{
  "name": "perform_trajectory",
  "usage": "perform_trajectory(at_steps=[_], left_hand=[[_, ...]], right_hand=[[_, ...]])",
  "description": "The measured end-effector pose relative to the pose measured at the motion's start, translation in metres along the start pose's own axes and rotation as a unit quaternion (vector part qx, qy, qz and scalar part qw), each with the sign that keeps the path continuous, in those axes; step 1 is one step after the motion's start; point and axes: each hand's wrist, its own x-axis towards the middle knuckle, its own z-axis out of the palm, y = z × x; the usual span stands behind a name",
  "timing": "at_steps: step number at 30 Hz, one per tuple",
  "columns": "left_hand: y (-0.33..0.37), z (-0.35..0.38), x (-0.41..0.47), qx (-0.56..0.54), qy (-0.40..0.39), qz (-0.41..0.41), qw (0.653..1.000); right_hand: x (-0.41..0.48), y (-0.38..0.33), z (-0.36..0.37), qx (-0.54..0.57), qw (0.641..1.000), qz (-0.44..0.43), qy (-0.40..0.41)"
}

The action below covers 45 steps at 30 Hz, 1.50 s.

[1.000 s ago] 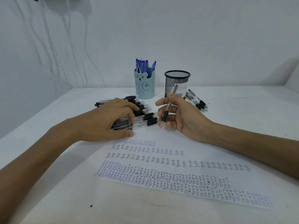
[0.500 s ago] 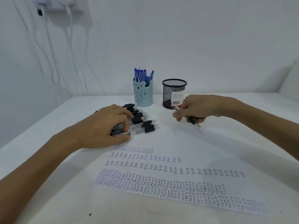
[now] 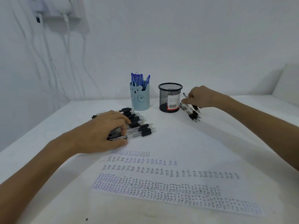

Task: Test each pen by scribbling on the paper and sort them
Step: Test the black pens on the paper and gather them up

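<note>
The loose pile of clear pens with black grips (image 3: 143, 129) lies left of the white worktop's (image 3: 218, 135) middle. The left hand (image 3: 100, 135) is curled over it, thumb on its near side. Toward the far edge, the right hand (image 3: 199, 97) pinches a single pen (image 3: 185, 95) above a smaller group of pens (image 3: 193, 114), just right of the black mesh cup (image 3: 169, 94). The light-blue bear cup (image 3: 140, 101) holds blue pens (image 3: 139, 79). The white scribbled paper (image 3: 186, 151) lies nearer.

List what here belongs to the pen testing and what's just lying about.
Job: paper, big pen pile under left hand, small pen pile, pen in right hand, bear cup of blue pens, mesh cup.
Lying about: wall cables, wall plugs, dark speck on table.
</note>
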Motion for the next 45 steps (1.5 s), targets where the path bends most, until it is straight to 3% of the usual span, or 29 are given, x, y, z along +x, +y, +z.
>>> perform_trajectory(at_steps=[12,21,25,29,37,40,43,45], left_hand=[[0.003,-0.005,0.000,-0.002,-0.001,-0.015,1.000],[0.017,-0.005,0.005,0.112,0.053,-0.020,0.992],[0.018,-0.004,0.004,0.116,0.044,-0.018,0.992],[0.019,-0.005,0.004,0.115,0.041,-0.008,0.992],[0.016,-0.007,0.004,0.057,0.031,0.012,0.998],[0.011,-0.008,0.002,0.028,0.031,0.007,0.999],[0.011,-0.007,0.002,-0.009,0.015,0.005,1.000],[0.012,-0.007,0.002,-0.023,0.003,0.007,1.000]], right_hand=[[-0.005,-0.009,0.015,-0.062,0.998,0.023,0.023],[-0.057,-0.074,-0.008,-0.208,0.975,-0.019,0.074],[-0.085,-0.106,-0.001,-0.197,0.969,-0.118,0.089],[-0.097,-0.122,0.017,-0.082,0.963,-0.245,0.071],[-0.100,-0.129,0.048,-0.007,0.899,-0.427,0.099],[-0.100,-0.130,0.050,-0.022,0.855,-0.512,0.080],[-0.095,-0.131,0.050,-0.060,0.828,-0.544,0.122],[-0.096,-0.131,0.048,-0.033,0.842,-0.523,0.126]])
